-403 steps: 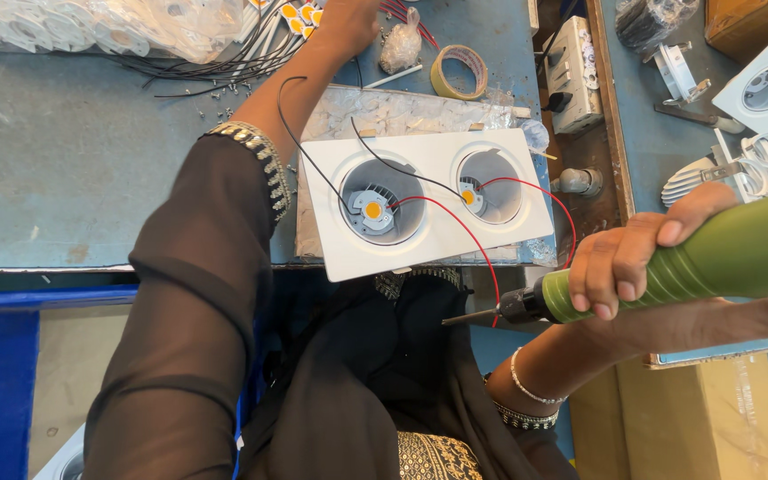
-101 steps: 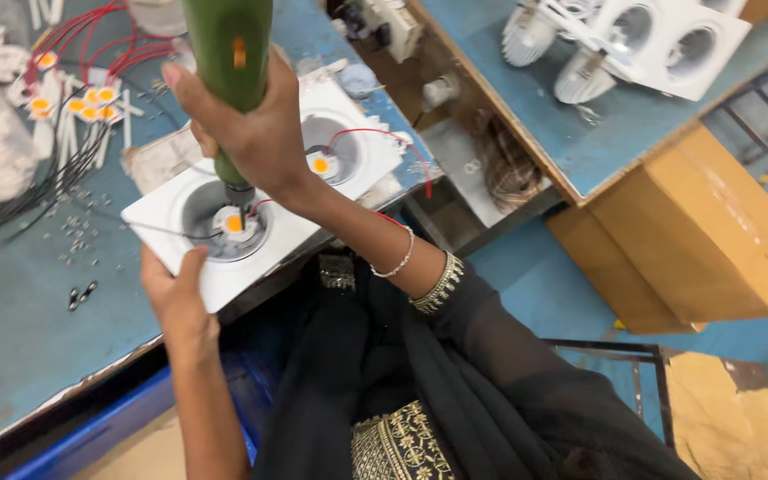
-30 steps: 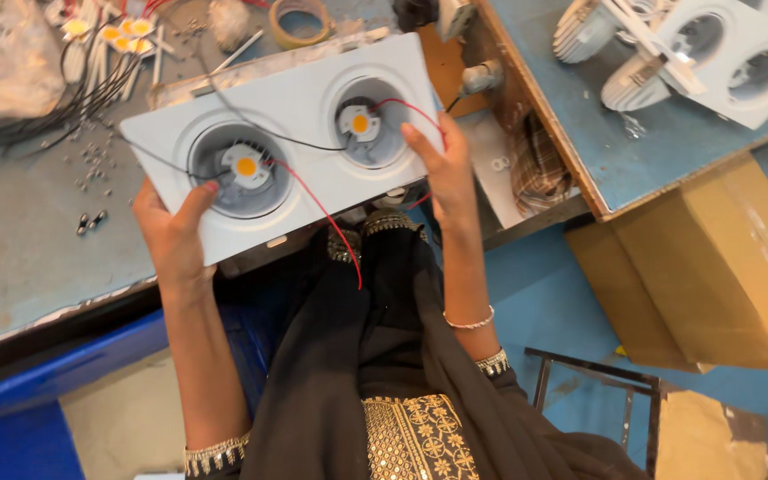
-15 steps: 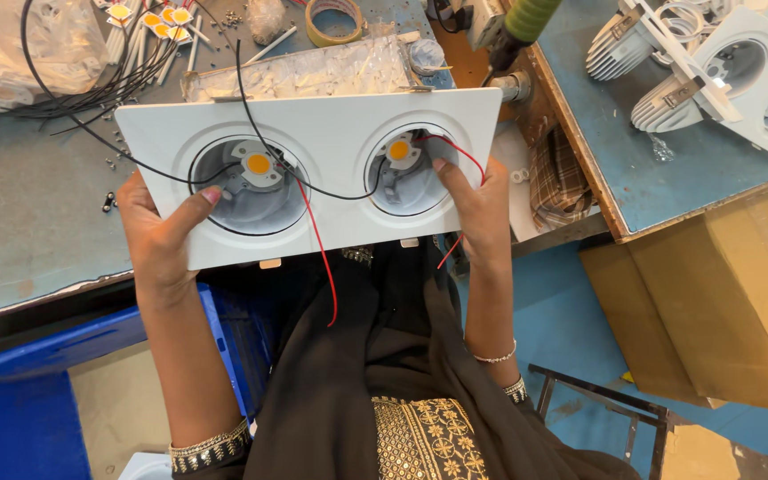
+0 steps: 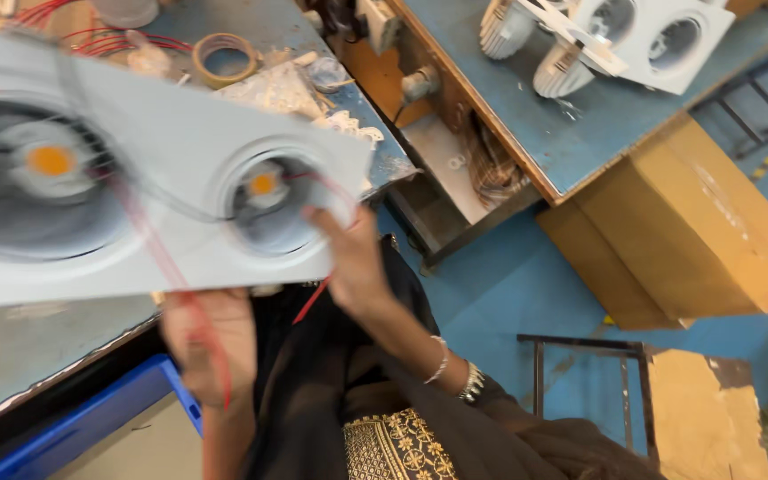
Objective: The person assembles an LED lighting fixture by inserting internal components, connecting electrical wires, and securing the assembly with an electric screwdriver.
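Gripping its lower edge, the white twin light fitting (image 5: 162, 213) is held above the bench (image 5: 37, 347) by the left hand (image 5: 211, 342) and the right hand (image 5: 353, 262), fingers closed on it.

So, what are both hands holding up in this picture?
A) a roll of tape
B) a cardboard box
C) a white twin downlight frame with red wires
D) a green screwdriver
C: the right hand and the left hand grip the lower edge of the white twin downlight frame, lifted and blurred, its red wires hanging down.
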